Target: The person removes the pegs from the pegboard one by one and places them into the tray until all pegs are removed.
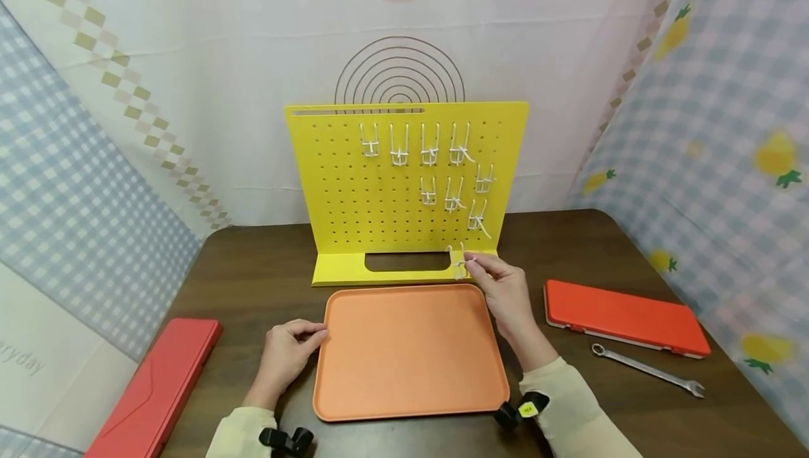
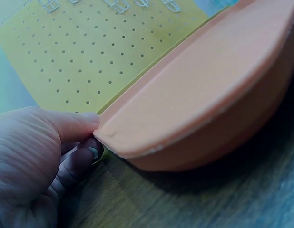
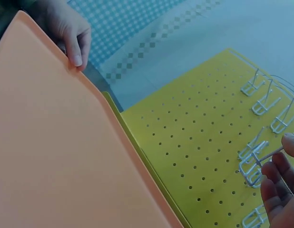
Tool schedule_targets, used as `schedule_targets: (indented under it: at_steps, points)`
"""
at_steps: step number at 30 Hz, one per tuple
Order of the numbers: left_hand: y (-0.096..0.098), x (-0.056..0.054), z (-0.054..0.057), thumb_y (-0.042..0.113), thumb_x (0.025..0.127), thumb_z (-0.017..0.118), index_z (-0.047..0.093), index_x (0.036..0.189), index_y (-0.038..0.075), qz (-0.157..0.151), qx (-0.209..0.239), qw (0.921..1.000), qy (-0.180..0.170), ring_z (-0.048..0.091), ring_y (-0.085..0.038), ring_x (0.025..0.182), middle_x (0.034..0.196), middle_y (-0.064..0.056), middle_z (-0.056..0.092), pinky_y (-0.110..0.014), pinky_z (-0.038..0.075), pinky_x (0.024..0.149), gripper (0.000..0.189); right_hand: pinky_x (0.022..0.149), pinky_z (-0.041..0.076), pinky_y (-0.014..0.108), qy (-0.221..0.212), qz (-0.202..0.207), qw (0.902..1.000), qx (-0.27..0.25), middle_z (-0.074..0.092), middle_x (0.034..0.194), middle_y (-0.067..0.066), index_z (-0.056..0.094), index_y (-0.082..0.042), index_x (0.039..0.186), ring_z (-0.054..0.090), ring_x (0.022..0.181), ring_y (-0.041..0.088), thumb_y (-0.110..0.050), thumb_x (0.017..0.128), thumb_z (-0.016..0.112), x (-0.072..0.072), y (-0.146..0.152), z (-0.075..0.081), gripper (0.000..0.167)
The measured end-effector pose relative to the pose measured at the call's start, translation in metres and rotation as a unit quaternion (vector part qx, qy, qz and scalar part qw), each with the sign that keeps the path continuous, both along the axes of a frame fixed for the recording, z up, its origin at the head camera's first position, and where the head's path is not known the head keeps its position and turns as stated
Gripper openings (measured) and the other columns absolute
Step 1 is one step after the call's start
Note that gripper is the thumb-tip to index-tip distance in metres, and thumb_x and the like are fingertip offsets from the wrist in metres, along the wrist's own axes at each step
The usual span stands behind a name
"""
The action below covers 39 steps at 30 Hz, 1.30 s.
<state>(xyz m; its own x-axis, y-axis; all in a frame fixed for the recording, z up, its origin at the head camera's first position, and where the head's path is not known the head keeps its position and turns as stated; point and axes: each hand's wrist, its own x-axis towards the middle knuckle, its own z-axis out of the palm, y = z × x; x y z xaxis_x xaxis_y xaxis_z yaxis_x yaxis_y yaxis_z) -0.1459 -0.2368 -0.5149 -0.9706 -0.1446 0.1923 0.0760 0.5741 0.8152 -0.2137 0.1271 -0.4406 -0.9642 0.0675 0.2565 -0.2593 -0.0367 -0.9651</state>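
An orange tray lies on the dark table. My left hand pinches its left rim; in the left wrist view the thumb is on top of the rim and a finger below. My right hand holds a white wire hook between thumb and fingertips, just in front of the lower right part of a yellow pegboard. The right wrist view shows this hook apart from the board. Several similar white hooks hang on the board's upper middle and right side.
Behind the tray stands the pegboard on its yellow base. To the right lie a red-orange flat case and a metal wrench. A red box lies at the left. Patterned cloths enclose the back and sides.
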Motion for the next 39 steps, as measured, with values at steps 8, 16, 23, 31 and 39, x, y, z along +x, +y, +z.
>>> schedule_targets:
  at_steps: [8, 16, 23, 31, 39]
  points:
    - [0.000, 0.000, 0.000, 0.014, 0.078, 0.081, 0.079, 0.084, 0.015, -0.004, 0.009, 0.9999, 0.004, 0.067, -0.010, 0.073, 0.083, 0.002, 0.072, -0.022, 0.053, 0.063, 0.007, 0.083, 0.052, 0.024, -0.010, 0.030, 0.9993, 0.021, 0.069, 0.111, 0.015, 0.070, 0.003, 0.112, 0.065, 0.098, 0.010, -0.016, 0.089, 0.070, 0.003, -0.011, -0.006, 0.030]
    - [0.002, -0.001, -0.002, 0.014, 0.077, 0.082, 0.079, 0.084, 0.015, -0.003, 0.008, 0.9999, 0.007, 0.066, -0.010, 0.074, 0.084, 0.003, 0.072, -0.022, 0.052, 0.064, 0.007, 0.082, 0.052, 0.025, 0.009, 0.044, 0.9976, 0.053, 0.069, 0.113, 0.012, 0.070, 0.002, 0.112, 0.066, 0.099, 0.014, -0.016, 0.089, 0.069, 0.009, -0.015, -0.006, 0.029]
    - [0.001, 0.000, -0.001, 0.018, 0.079, 0.080, 0.079, 0.087, 0.014, -0.004, 0.005, 1.0000, 0.001, 0.066, -0.009, 0.074, 0.085, -0.001, 0.072, -0.021, 0.052, 0.063, 0.009, 0.077, 0.053, 0.024, 0.038, 0.048, 0.9927, 0.104, 0.070, 0.112, 0.008, 0.073, -0.005, 0.110, 0.065, 0.100, 0.015, -0.017, 0.090, 0.068, 0.010, -0.017, -0.007, 0.024]
    - [-0.001, 0.004, -0.002, 0.017, 0.080, 0.080, 0.079, 0.089, 0.014, 0.005, -0.002, 1.0000, -0.002, 0.066, -0.009, 0.073, 0.086, -0.002, 0.073, -0.021, 0.051, 0.062, 0.009, 0.067, 0.053, 0.026, 0.063, 0.060, 0.9874, 0.132, 0.071, 0.105, 0.011, 0.073, -0.003, 0.109, 0.066, 0.086, 0.020, -0.012, 0.090, 0.068, 0.016, -0.025, 0.000, 0.022]
    - [0.000, 0.001, -0.002, 0.022, 0.081, 0.079, 0.079, 0.090, 0.015, -0.004, -0.012, 0.9999, -0.001, 0.067, -0.012, 0.076, 0.087, -0.001, 0.072, -0.022, 0.052, 0.064, 0.011, 0.057, 0.051, 0.026, 0.080, 0.082, 0.9823, 0.148, 0.072, 0.099, 0.013, 0.073, 0.001, 0.107, 0.066, 0.075, 0.029, -0.008, 0.091, 0.066, 0.022, -0.045, 0.004, 0.020]
